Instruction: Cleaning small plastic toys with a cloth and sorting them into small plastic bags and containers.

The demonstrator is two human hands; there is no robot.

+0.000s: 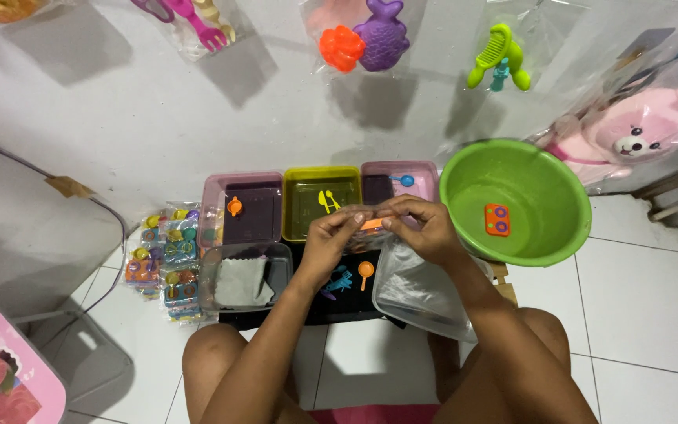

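the left hand (329, 238) and the right hand (425, 228) meet above the trays, and the fingers of both are pinched nearly closed on 1 small orange toy piece (371, 224) held between them. a clear plastic bag (417, 286) hangs under the right hand and lies over the front right tray. behind the hands stand 3 square trays: a pink tray (245, 206), a yellow-green tray (322, 200) and a second pink tray (402, 180). the green bowl (515, 200) sits just beside the right hand, its rim near the knuckles. to the left, a grey tray (246, 279) and packed toy sets (165, 255) stand on the white tile floor (637, 306), which is open on the right.
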